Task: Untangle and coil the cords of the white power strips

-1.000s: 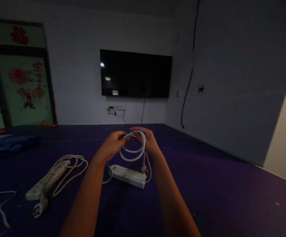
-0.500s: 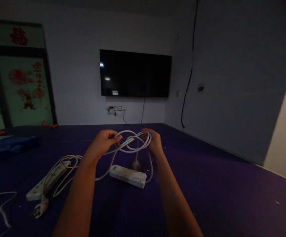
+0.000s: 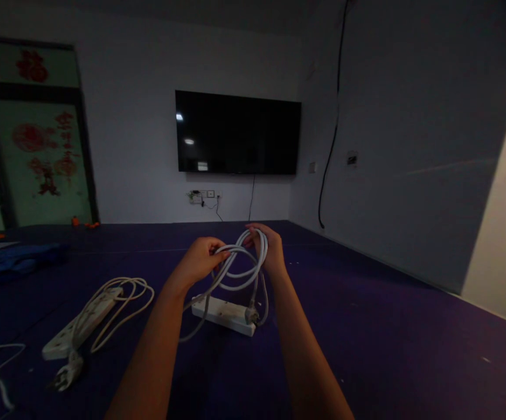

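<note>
Loops of a white power cord (image 3: pixel 234 287) hang in the air between my two hands. My left hand (image 3: pixel 203 259) pinches the cord between thumb and fingers on the left of the coil. On the other side my right hand (image 3: pixel 271 248) is closed round the bunched loops, its fingers partly behind them. Below the coil lies a white power strip (image 3: pixel 222 312) on the purple surface. The cord's plug (image 3: pixel 252 315) dangles in front of the strip's right end; whether it touches the strip I cannot tell.
A second power strip (image 3: pixel 84 324) lies to the left, its cord looped over it and its plug (image 3: pixel 68 373) at the near end. Another white cable (image 3: pixel 2 379) is at the far left. Blue fabric (image 3: pixel 25 259) lies behind. A television (image 3: pixel 238 133) hangs on the wall.
My left hand has moved right and slightly down, closer to my right hand. The loops are more gathered and hang lower. The plug has swung right and down, in front of the strip.
</note>
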A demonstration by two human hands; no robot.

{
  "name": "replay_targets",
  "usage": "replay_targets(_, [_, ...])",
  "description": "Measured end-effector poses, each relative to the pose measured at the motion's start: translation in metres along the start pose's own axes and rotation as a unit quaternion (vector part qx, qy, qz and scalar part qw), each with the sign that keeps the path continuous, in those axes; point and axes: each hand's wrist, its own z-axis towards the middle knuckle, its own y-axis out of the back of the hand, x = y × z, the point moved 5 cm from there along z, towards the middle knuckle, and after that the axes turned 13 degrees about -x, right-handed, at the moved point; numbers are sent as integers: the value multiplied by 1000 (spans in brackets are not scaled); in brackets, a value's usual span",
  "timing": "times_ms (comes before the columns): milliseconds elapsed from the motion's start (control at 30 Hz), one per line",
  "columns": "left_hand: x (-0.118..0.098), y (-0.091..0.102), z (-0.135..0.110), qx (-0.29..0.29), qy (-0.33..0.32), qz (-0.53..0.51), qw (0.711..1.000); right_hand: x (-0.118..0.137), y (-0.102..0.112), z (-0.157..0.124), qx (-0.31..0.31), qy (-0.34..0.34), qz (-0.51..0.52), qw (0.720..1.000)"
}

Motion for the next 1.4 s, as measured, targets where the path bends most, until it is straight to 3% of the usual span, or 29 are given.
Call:
replay_targets(200, [-1,16,-1,-42,0,3,999,-16,26,5,-75,55,-159,983])
replay_targets(367, [1,18,0,-61,15,-1,998,-19,50,0,-192,95,-364,907])
replay_targets(433, [2,16,1,-64,22,-2,998,-22,54,-2,-223,89,-358,902])
replay_targets(533, [4,11,2,-70,37,-24,997,-36,53,0,-244,25,-238,940])
replay_targets(633, [5,6,2,-78,36,-44,995,-61,40,3,-188,-160,-46,968])
replay_targets(700, [5,2,2,-75,31,-45,996,-72,23,0,-90,-303,53,947])
replay_targets(767, [6,-1,1,-70,26,-36,997,-70,7,-8,42,-374,115,919])
replay_targets(867, [7,-2,2,-67,15,-16,998,-56,-5,-20,190,-341,157,907])
replay_targets(967, [6,1,3,-71,2,7,997,-47,-5,-27,227,-273,168,920])
replay_targets(1067, [4,6,2,-72,-8,22,997,-44,-4,-27,234,-250,153,927])
replay_targets(1167, [3,11,1,-60,0,17,998,-47,0,-17,166,-238,148,945])
replay_targets(1267, [4,12,0,-34,24,-1,999,-55,14,-2,4,-213,163,963])
replay_targets(1400, [10,7,2,-17,44,-13,999,-65,41,3,-222,-153,118,956])
